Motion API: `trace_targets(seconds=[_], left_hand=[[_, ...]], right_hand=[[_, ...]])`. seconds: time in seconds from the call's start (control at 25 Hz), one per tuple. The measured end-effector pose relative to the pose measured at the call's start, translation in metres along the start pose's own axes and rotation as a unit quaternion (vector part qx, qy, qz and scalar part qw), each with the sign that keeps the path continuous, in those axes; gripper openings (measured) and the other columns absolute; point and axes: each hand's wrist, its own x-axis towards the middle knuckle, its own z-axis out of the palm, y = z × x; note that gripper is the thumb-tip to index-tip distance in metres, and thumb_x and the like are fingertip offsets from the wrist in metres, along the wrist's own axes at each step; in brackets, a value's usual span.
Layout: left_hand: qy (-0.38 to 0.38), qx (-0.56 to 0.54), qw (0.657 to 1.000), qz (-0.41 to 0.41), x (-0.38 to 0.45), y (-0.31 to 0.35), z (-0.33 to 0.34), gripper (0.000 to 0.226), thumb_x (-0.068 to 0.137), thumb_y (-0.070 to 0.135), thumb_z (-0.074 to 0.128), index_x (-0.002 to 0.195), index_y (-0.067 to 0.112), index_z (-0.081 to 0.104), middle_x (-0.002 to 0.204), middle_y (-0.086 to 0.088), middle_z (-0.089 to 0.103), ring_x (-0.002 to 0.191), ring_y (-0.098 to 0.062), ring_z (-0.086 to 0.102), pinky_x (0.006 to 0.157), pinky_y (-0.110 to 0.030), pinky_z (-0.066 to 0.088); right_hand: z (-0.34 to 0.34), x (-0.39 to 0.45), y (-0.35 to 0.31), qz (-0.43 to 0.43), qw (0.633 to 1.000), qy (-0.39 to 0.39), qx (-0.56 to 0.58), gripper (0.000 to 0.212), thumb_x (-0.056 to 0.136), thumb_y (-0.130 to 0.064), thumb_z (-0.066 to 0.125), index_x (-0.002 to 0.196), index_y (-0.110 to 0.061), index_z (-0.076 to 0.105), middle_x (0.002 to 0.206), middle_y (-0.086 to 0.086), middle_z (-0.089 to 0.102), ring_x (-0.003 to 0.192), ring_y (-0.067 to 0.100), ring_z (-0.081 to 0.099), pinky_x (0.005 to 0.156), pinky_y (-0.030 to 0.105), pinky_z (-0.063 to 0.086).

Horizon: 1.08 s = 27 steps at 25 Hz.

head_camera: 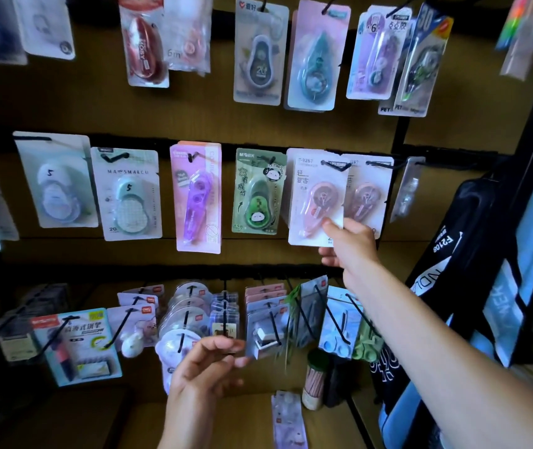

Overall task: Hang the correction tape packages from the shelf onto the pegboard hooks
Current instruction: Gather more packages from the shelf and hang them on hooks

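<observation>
The left hand [205,367] is hovering with curled fingers apart, gripping nothing, below and left of the green panda pack [257,192]. Just right of that pack, the right hand [347,244] is pinching the pink pack's [315,202] bottom corner, the pack hanging upright, long axis vertical, on its hook [334,165].

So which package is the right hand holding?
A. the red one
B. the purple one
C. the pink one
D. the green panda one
C: the right hand pinches the bottom corner of the pink package in the middle row, just right of the green panda package, which nobody touches.
</observation>
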Motion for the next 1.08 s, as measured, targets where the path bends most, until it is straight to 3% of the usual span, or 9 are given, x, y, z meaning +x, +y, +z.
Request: trace_targets(seconds=[0.12,0.28,0.44,0.56,0.68,0.76,0.84,0.92,1.08], left_hand=[[0.006,-0.002,1.000,0.006,0.000,0.005,-0.008,0.024,0.087,-0.017,0.046,0.087,0.000,0.062,0.091,-0.017,0.075,0.071,-0.023,0.071,0.050,-0.027,0.054],[0.017,0.001,1.000,0.017,-0.003,0.013,-0.012,0.023,0.089,-0.013,0.047,0.087,0.004,0.062,0.092,-0.016,0.073,0.078,-0.027,0.068,0.058,-0.032,0.048],[0.036,0.029,0.999,-0.012,-0.007,0.004,-0.014,0.019,0.089,-0.006,0.055,0.085,0.010,0.064,0.089,-0.011,0.073,0.078,-0.022,0.066,0.065,-0.032,0.046],[0.044,0.090,0.993,-0.067,-0.003,-0.032,-0.014,0.018,0.089,-0.001,0.058,0.084,0.015,0.063,0.086,-0.006,0.071,0.075,-0.021,0.065,0.060,-0.029,0.043],[0.030,0.171,0.977,-0.121,-0.002,-0.084,-0.017,0.023,0.092,-0.004,0.052,0.085,0.015,0.063,0.084,-0.005,0.069,0.072,-0.020,0.062,0.059,-0.027,0.042],[0.037,0.200,0.966,-0.160,0.001,-0.117,-0.021,0.024,0.094,-0.005,0.049,0.086,0.012,0.063,0.086,-0.007,0.069,0.073,-0.021,0.061,0.060,-0.027,0.043],[0.053,0.209,0.954,-0.206,0.006,-0.148,-0.029,0.022,0.094,-0.004,0.049,0.087,0.011,0.064,0.089,-0.010,0.070,0.074,-0.022,0.062,0.062,-0.028,0.044],[0.067,0.211,0.944,-0.245,0.013,-0.177,-0.039,0.024,0.093,-0.004,0.050,0.087,0.012,0.066,0.090,-0.012,0.071,0.074,-0.022,0.063,0.062,-0.028,0.044],[0.090,0.228,0.925,-0.290,0.035,-0.222,-0.067,0.019,0.092,-0.001,0.055,0.089,0.011,0.070,0.087,-0.009,0.075,0.074,-0.021,0.066,0.064,-0.030,0.046]], right_hand=[[0.013,0.020,-0.002,0.053,0.998,0.013,-0.037,0.044,0.092,-0.030,0.066,0.131,-0.013,0.055,0.081,-0.003,0.060,0.056,0.013,0.053,0.049,0.026,0.046],[0.013,0.007,0.018,0.095,0.995,0.005,-0.038,0.025,0.090,-0.040,0.066,0.090,-0.015,0.058,0.071,0.009,0.069,0.046,0.016,0.049,0.042,0.025,0.042],[-0.012,-0.044,0.108,0.084,0.990,0.111,0.011,0.027,0.094,-0.031,0.060,0.074,-0.013,0.055,0.048,0.003,0.056,0.029,0.010,0.040,0.035,0.018,0.030],[-0.030,-0.080,0.177,-0.025,0.989,0.132,-0.064,0.017,0.094,-0.020,0.059,0.079,-0.016,0.056,0.048,-0.002,0.051,0.035,0.005,0.043,0.044,0.025,0.033],[-0.028,-0.094,0.218,-0.175,0.963,0.062,-0.197,0.010,0.090,-0.032,0.057,0.091,-0.022,0.058,0.055,-0.011,0.047,0.048,0.015,0.050,0.051,0.031,0.037],[-0.028,-0.100,0.257,-0.193,0.945,0.003,-0.263,0.014,0.088,-0.035,0.055,0.091,-0.022,0.061,0.056,-0.012,0.048,0.052,0.018,0.054,0.052,0.031,0.039],[-0.039,-0.105,0.308,-0.131,0.928,-0.042,-0.347,0.008,0.087,-0.028,0.062,0.087,-0.021,0.065,0.064,-0.005,0.064,0.064,0.025,0.065,0.055,0.031,0.041],[-0.054,-0.099,0.361,-0.003,0.904,-0.073,-0.422,0.012,0.087,-0.026,0.064,0.098,-0.019,0.066,0.089,0.004,0.075,0.085,0.031,0.070,0.061,0.032,0.043],[-0.053,-0.053,0.453,0.185,0.803,-0.187,-0.535,0.039,0.086,-0.032,0.058,0.124,-0.024,0.051,0.127,0.007,0.061,0.113,0.031,0.061,0.079,0.031,0.046]])
